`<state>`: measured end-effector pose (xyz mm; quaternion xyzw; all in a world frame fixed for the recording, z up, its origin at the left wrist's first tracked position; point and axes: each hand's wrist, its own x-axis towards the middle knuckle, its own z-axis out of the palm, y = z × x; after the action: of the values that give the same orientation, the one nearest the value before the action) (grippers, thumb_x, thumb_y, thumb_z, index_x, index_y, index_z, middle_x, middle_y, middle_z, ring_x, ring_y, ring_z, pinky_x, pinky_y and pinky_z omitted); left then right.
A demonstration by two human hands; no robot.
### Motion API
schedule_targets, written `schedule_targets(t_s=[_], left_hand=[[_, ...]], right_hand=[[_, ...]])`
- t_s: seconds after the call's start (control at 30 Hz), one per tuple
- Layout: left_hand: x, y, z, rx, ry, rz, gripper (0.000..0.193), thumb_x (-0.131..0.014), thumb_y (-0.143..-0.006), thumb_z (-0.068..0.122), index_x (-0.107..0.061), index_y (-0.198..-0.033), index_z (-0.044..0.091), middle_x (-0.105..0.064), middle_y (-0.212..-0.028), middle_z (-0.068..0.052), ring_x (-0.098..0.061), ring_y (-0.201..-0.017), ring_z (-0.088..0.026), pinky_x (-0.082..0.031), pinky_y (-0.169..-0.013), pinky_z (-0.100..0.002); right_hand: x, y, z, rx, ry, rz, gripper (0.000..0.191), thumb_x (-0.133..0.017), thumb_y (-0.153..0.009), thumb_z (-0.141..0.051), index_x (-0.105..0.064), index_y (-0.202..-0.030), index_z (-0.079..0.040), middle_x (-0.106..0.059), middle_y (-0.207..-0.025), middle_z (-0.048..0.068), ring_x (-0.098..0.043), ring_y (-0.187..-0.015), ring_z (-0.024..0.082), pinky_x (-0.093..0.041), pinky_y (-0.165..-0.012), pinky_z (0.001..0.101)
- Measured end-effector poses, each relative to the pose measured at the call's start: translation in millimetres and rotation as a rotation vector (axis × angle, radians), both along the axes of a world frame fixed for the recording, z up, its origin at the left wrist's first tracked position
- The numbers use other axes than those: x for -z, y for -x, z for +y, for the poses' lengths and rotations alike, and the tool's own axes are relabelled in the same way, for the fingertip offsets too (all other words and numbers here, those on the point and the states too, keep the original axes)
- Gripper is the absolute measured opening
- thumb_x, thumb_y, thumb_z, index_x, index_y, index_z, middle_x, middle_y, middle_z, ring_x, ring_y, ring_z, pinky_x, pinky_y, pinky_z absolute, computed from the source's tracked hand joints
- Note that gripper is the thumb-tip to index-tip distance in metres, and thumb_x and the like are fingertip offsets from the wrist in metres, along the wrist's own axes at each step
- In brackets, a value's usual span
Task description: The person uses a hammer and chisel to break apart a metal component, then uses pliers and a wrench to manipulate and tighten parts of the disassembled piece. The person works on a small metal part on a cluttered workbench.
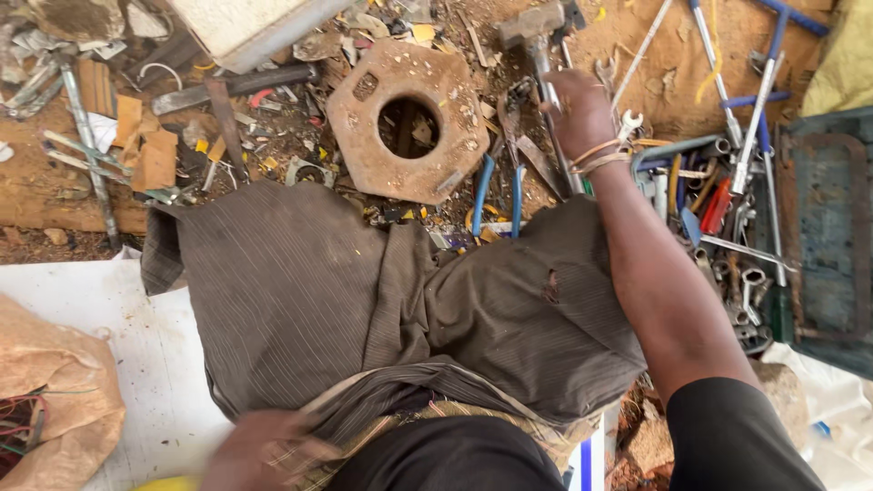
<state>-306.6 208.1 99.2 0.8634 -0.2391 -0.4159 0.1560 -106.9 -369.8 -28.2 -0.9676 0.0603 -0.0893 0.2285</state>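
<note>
One hand, the right hand (pixel 575 109), has its grip closed on a hammer (pixel 536 36); lifting it comes next. The left hand (pixel 264 450) is blurred, grip unclear.

One rusty octagonal plate (pixel 406 118) at twelve o'clock, one hammer (pixel 536 36) at one, one blue-handled pliers (pixel 498 195), two hands (left blurred), countless wrenches (pixel 746 282) at three.
</note>
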Motion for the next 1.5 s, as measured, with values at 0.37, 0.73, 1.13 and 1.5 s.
schedule_targets(t_s=[0.37, 0.73, 1.13, 1.5], left_hand=[[-38, -22, -7, -0.164, -0.126, 0.477, 0.028, -0.072, -0.086, 0.039, -0.079, -0.105, 0.02, -0.072, -0.099, 0.0, -0.071, -0.099, -0.023, -0.053, -0.092, -0.04], [-89, -56, -21, -0.164, 0.109, 0.229, 0.033, -0.067, -0.089, 0.043, -0.075, -0.103, 0.015, -0.073, -0.095, -0.005, -0.069, -0.094, -0.027, -0.053, -0.084, -0.041], [-56, -149, -157, -0.346, 0.811, -0.324, 0.07, -0.076, -0.089, 0.046, -0.059, -0.144, 0.005, -0.064, -0.13, -0.016, -0.069, -0.107, -0.026, -0.054, -0.088, -0.042], [4, -140, -206, -0.796, 1.458, 0.522, 0.032, -0.065, -0.105, 0.008, -0.056, -0.135, 0.002, -0.073, -0.117, -0.014, -0.069, -0.108, -0.017, -0.057, -0.096, -0.031]], right_hand=[[-14, -7, 58, -0.017, 0.222, 0.041, 0.013, -0.072, -0.101, -0.006, -0.073, -0.114, -0.002, -0.07, -0.111, 0.02, -0.066, -0.096, 0.033, -0.058, -0.084, 0.0477], [-90, 52, 168, -0.141, -0.074, -0.167, 0.011, -0.066, -0.1, 0.004, -0.074, -0.1, -0.004, -0.075, -0.098, 0.013, -0.073, -0.086, 0.02, -0.063, -0.072, 0.0301], [-146, 111, 212, 0.26, -1.231, 0.037, 0.023, -0.07, -0.1, -0.011, -0.072, -0.12, -0.001, -0.077, -0.1, 0.012, -0.074, -0.085, 0.017, -0.064, -0.073, 0.0289], [-156, 143, 234, 0.174, -1.282, -0.15, 0.047, -0.079, -0.091, -0.006, -0.062, -0.134, 0.0, -0.072, -0.12, 0.006, -0.069, -0.099, 0.009, -0.061, -0.086, 0.0244]])
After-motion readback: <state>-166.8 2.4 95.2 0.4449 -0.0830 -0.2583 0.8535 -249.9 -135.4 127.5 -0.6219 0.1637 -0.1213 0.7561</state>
